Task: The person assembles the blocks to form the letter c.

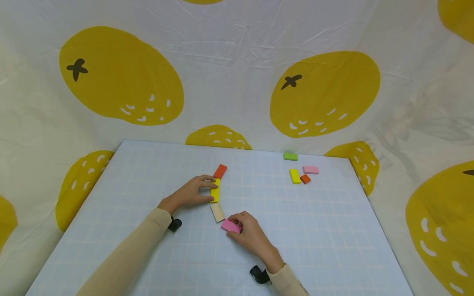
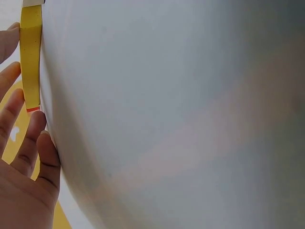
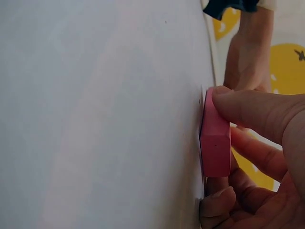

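Note:
A curved line of wooden blocks lies on the table: an orange-red block (image 1: 220,171), a yellow block (image 1: 215,193), a plain wood block (image 1: 217,213) and a pink block (image 1: 231,226). My left hand (image 1: 191,191) rests its fingertips and thumb along the yellow block's left side, fingers spread and only lightly bent. In the left wrist view, those fingertips touch the yellow block (image 2: 31,57) from one side. My right hand (image 1: 251,233) pinches the pink block between thumb and fingers. The right wrist view shows the thumb on one long side of the pink block (image 3: 216,138).
At the back right lie a green block (image 1: 290,156), a second pink block (image 1: 310,169), a second yellow block (image 1: 295,176) and a small orange-red block (image 1: 305,179). The white gridded table (image 1: 155,263) meets a fruit-print cloth (image 1: 229,90) behind.

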`<state>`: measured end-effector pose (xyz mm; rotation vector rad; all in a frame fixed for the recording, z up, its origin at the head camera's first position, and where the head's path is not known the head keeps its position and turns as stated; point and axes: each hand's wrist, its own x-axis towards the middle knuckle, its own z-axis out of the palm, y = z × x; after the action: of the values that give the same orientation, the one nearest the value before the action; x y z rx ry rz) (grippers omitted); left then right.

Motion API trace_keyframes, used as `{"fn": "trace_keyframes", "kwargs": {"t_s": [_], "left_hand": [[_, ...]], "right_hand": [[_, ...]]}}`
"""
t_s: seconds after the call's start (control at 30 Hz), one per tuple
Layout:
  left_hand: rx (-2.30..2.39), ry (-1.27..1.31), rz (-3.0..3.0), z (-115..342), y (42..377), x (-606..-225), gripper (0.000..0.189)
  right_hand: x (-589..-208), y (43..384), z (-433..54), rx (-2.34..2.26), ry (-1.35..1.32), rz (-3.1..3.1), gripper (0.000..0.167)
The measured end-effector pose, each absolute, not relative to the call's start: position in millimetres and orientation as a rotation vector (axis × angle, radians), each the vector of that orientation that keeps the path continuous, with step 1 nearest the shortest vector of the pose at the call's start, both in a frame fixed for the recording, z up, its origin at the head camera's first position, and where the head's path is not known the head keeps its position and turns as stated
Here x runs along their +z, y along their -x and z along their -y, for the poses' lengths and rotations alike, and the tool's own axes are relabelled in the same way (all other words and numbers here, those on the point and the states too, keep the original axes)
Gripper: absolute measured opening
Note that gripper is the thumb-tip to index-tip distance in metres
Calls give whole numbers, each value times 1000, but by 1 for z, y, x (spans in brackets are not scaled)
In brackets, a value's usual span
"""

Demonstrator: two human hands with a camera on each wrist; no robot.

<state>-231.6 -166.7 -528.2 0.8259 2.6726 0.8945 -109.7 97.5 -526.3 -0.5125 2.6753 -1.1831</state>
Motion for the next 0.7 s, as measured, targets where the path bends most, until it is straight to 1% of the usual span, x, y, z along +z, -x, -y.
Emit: {"fn": "trace_keyframes", "kwargs": {"t_s": [0.27,0.7], "left_hand": [[897,-824,-2669,167,232,-529,46],[902,-831,-2670,167,232,-530,46]], "right_hand": [[-527,110,-98,-1180,524,-2675,33],[-526,112,-98,-1157,503,-2650,39]]}}
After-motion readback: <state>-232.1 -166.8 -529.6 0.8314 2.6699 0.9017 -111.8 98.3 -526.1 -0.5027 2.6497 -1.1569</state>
